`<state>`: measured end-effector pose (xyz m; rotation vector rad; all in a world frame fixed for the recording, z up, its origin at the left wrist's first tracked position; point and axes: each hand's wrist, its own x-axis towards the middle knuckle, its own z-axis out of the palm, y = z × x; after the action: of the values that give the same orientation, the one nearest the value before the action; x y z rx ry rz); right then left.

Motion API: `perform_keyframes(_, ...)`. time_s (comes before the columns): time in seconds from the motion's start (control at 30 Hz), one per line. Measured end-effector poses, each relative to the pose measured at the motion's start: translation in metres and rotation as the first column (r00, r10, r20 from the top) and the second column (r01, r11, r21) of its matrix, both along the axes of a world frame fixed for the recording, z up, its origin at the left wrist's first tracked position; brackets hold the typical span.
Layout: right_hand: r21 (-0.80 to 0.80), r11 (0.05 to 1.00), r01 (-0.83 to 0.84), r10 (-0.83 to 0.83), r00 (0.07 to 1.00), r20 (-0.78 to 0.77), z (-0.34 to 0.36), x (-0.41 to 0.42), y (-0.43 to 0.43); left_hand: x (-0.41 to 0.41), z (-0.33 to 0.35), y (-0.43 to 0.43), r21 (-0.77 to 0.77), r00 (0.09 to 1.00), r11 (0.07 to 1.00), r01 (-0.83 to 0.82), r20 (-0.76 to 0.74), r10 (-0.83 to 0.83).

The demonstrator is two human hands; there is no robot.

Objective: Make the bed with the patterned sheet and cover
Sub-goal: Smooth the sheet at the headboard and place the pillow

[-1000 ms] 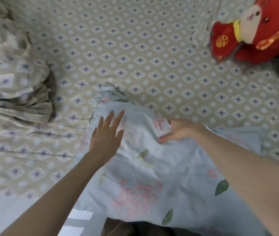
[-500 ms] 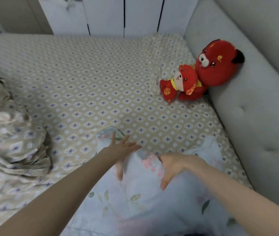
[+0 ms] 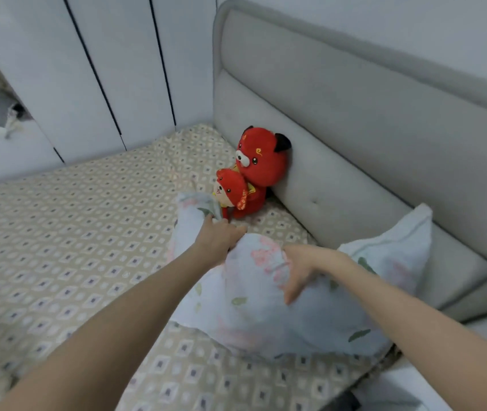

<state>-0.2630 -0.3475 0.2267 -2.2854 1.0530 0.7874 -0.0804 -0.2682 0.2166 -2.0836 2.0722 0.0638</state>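
Both grips are holding the floral pillow [image 3: 254,310], from what I'm seeing: the left hand [image 3: 217,241] is clutching its upper edge and the right hand [image 3: 301,268] is pinching its top, while it is lying on the patterned sheet [image 3: 73,247] against the headboard [image 3: 355,143], near two red plush toys [image 3: 255,170].

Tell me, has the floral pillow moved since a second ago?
Yes. The floral pillow has gone toward the headboard: its far corner now reaches the small red plush, from which patterned sheet separated it before.
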Motion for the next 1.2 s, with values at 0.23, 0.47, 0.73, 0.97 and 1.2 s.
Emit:
perform_keyframes(0.23,0.277,0.926,0.256,-0.255,0.966,-0.042,-0.007,-0.049,-0.08,-0.038,0.017,-0.134,0.32,0.965,0.941,0.105,0.195,-0.174)
perform_keyframes(0.47,0.404,0.813,0.42,-0.479,0.876,0.055,-0.085,-0.089,-0.176,-0.078,-0.038,-0.274,0.465,0.923,0.869,0.169,0.234,-0.305)
perform_keyframes(0.73,-0.193,0.796,0.574,-0.492,0.799,0.346,-0.222,-0.131,-0.209,-0.061,-0.172,-0.292,0.118,0.961,0.984,-0.136,-0.225,0.16)
perform_keyframes(0.97,0.01,0.764,0.645,-0.64,0.756,0.136,-0.294,-0.147,-0.188,-0.043,-0.257,-0.205,0.445,0.41,0.633,-0.633,-0.5,0.762)
perform_keyframes(1.2,-0.006,0.696,0.718,-0.718,0.696,0.005,-0.342,-0.157,-0.187,-0.064,-0.305,-0.141,0.763,-0.319,0.124,-0.634,-0.405,0.857)
